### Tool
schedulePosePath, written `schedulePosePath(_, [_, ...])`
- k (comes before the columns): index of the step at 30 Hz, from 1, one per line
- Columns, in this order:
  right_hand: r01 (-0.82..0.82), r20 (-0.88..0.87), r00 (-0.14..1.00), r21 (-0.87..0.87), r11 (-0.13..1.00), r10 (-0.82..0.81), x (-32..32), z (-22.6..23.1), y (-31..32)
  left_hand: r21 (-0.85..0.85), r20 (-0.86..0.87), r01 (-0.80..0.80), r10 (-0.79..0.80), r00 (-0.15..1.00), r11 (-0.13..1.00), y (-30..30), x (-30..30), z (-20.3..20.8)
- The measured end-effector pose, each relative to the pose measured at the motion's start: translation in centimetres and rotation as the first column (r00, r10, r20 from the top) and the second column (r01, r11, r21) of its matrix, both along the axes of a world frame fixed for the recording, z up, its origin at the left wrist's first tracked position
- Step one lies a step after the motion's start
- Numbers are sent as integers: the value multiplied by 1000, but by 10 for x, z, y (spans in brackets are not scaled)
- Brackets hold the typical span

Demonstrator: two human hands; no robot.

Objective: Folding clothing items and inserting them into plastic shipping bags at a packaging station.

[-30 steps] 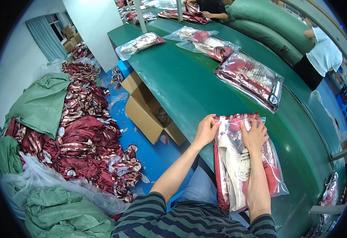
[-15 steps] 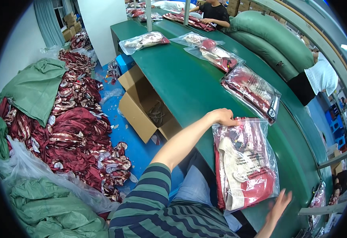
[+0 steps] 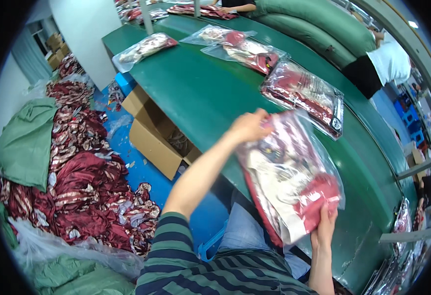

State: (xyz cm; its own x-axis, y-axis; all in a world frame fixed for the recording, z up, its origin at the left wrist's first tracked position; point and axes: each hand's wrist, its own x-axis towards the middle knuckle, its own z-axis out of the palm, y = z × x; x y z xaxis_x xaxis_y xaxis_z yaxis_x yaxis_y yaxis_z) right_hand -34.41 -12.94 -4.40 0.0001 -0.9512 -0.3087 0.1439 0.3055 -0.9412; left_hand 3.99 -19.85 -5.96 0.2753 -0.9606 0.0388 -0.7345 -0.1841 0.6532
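A clear plastic bag with a folded red and cream garment inside is held tilted above the green table. My left hand is closed on its upper left corner. At the lower right edge my right hand grips the bag, thumb on top and its other fingers partly hidden beneath. Just beyond lie stacked bagged garments, red and cream in clear film. Farther up the table more bagged garments overlap, and a single bagged garment rests near the left edge.
An open cardboard box stands on the blue floor left of the table. Heaps of dark red cloth and green sacks cover the floor farther left. Large green bundles lie behind the table, near a person in a white top.
My right hand has come in from the lower right and taken hold of the bag's lower edge. The bag has been lifted and tilted. The whole view has shifted.
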Motion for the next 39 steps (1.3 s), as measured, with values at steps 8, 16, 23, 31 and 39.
schedulePosePath(8, [-327,23,942,-173,929,335,236,-51,-54,-87,239,-421,429,871,903,84,245,-23])
schedulePosePath(16, [-212,-346,925,-137,968,154,418,-88,-113,-375,509,40,170,844,926,53,136,18])
schedulePosePath(23, [-190,-265,959,-321,928,104,297,-155,-174,-149,639,84,31,769,985,27,-11,-12])
schedulePosePath(31, [-407,78,906,-117,906,417,85,-109,-103,-203,729,19,139,670,979,65,51,-39])
schedulePosePath(39, [148,-865,28,-492,858,-501,-351,-23,-22,-439,169,-565,682,711,698,147,61,49])
